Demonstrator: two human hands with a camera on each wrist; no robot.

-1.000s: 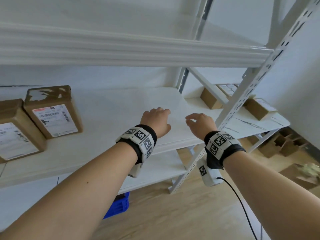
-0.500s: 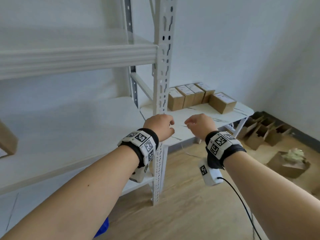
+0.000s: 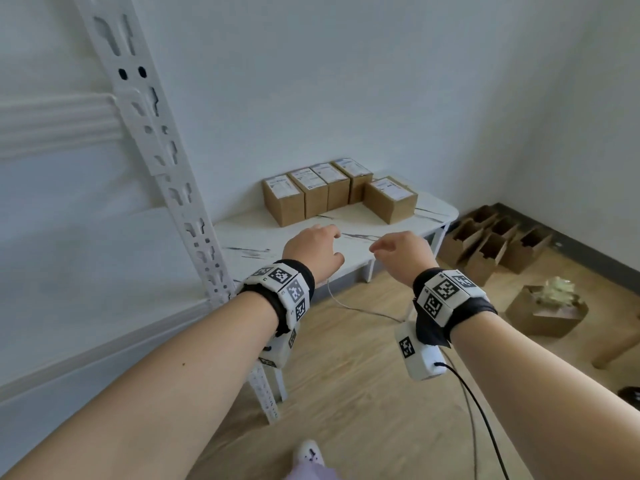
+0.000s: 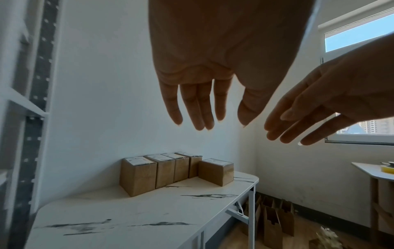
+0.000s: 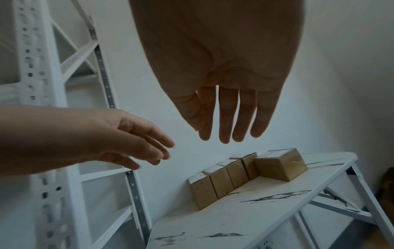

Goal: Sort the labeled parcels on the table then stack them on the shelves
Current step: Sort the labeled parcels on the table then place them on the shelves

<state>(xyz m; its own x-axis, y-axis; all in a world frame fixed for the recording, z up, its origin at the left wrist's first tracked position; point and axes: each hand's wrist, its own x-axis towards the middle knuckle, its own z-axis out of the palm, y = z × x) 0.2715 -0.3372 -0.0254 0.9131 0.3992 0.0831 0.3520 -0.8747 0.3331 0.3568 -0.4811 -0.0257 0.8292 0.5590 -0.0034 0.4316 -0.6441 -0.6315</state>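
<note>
Both hands held out in the air, empty: left hand (image 3: pixel 313 251) and right hand (image 3: pixel 403 252), fingers loosely spread. Beyond them, well apart, five labeled parcels (image 3: pixel 337 192) stand on the white marbled table (image 3: pixel 353 251), four in a row against the wall. Shelf upright (image 3: pixel 162 161) at left. Open cartons (image 3: pixel 491 244) on floor, right. Label print unreadable.
</note>
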